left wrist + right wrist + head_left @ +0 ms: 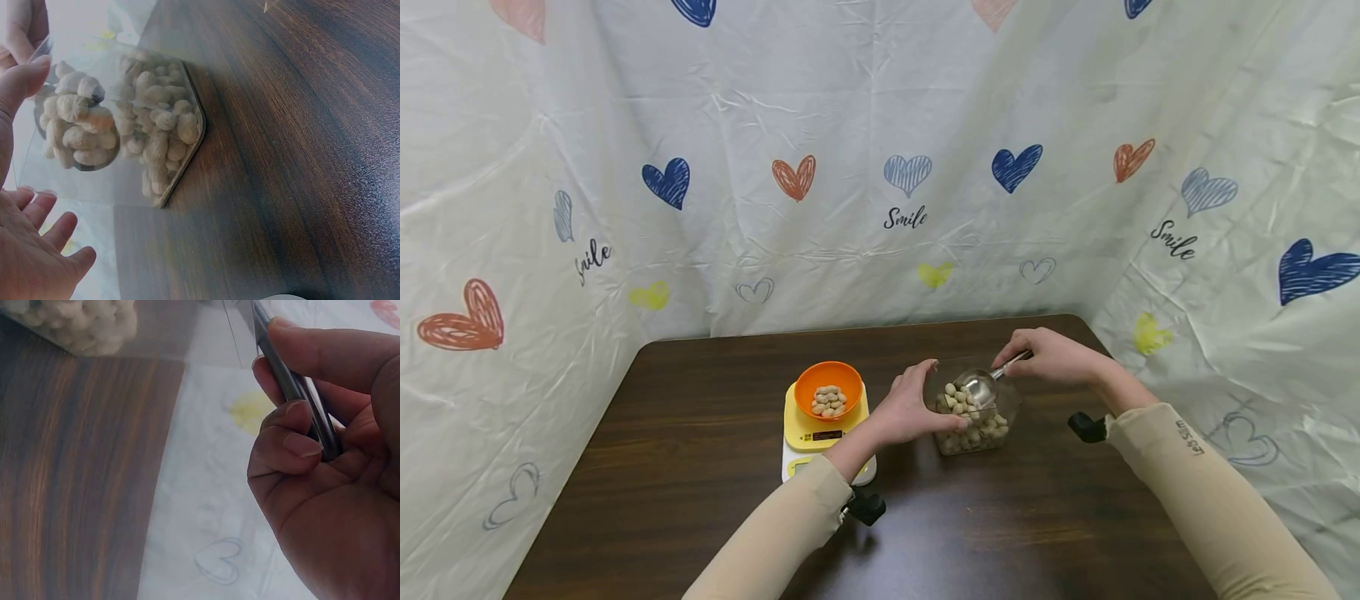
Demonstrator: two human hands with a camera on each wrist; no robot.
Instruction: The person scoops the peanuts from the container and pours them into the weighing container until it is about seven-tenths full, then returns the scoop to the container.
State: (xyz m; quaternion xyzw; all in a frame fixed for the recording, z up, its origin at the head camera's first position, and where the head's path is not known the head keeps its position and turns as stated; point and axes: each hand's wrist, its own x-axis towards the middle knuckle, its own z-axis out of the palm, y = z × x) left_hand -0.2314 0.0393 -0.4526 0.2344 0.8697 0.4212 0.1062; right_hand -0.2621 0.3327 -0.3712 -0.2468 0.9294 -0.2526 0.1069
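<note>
My right hand [1051, 357] grips the handle of a metal scoop [981, 387], its fingers wrapped round it in the right wrist view. The scoop's bowl is inside a clear plastic container [951, 450], and peanuts in their shells [75, 119] fill the bowl in the left wrist view. More peanuts [988, 433] lie below it in the container. With thumb and fingers spread to either side of the rim, my left hand [913, 408] holds the container, which stands on the table.
An orange bowl [847, 375] with several peanuts [828, 402] sits on a yellow and white kitchen scale [796, 427], left of the container. My left forearm passes over the scale's front corner. The dark wooden table [700, 417] backs onto a white curtain [842, 275] printed with hearts.
</note>
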